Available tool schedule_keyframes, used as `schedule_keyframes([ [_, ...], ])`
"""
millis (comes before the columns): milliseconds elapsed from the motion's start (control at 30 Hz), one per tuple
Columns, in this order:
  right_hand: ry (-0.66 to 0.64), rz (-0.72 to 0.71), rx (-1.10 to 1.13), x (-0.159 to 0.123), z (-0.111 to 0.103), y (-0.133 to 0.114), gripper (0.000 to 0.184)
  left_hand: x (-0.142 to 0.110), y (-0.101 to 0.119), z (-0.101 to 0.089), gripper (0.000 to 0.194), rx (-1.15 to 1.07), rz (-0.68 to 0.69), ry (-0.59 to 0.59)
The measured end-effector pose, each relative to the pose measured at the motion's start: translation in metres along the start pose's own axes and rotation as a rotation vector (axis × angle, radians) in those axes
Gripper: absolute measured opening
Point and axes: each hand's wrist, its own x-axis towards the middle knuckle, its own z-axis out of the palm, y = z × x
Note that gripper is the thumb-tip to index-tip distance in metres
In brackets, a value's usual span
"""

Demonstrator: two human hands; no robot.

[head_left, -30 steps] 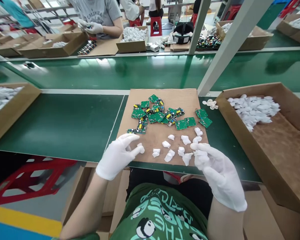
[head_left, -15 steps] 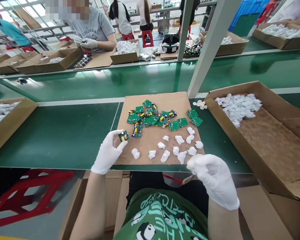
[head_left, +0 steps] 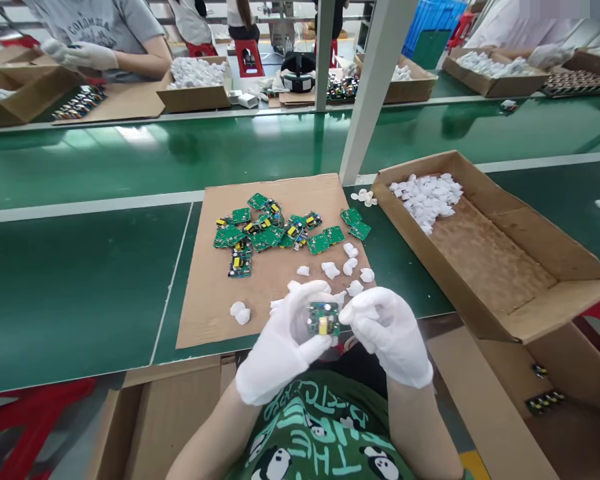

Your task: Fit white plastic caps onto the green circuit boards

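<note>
White-gloved, my left hand [head_left: 285, 343] grips a small green circuit board [head_left: 324, 319] by its edges, its component side with a yellow part facing up. My right hand [head_left: 387, 333], also gloved, has its fingers pinched together at the board's right edge; whatever is between them is too small or hidden to name. Beyond the hands, a cardboard sheet [head_left: 195, 300] bears a cluster of green circuit boards [head_left: 267, 237]. Crumpled white pieces [head_left: 331, 270] lie scattered on its near part, some of them hidden behind my hands.
At the right stands a cardboard tray [head_left: 510, 267] with a heap of white pieces [head_left: 427, 197]. A metal post [head_left: 367, 100] rises behind the sheet. Across the green conveyor [head_left: 260, 147], a gloved co-worker [head_left: 110, 40] sits by boxes. An open carton [head_left: 580, 407] holds a few boards below right.
My left hand has carried the circuit board rightward and nearer to my body. My right hand has come in to meet it. The whole view has turned to the right.
</note>
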Motion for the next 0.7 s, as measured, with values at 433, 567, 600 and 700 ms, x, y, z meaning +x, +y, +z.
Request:
schedule_keyframes([
  [433, -0.005, -0.040, -0.279, -0.010, 0.003, -0.015, 0.037, 0.003, -0.010, 0.013, 0.049, -0.182, -0.085, 0.124],
  [567, 0.016, -0.020, -0.293, -0.010, 0.003, -0.008, 0.034, 0.011, -0.016, 0.021, 0.063, -0.232, -0.201, 0.314],
  [600, 0.029, -0.024, -0.308, -0.010, 0.003, -0.007, 0.033, 0.013, -0.017, 0.021, 0.062, -0.287, -0.250, 0.293],
  [700, 0.095, -0.070, -0.422, -0.011, 0.000, -0.005, 0.029, 0.016, -0.015, 0.018, 0.046, -0.478, -0.337, 0.165],
])
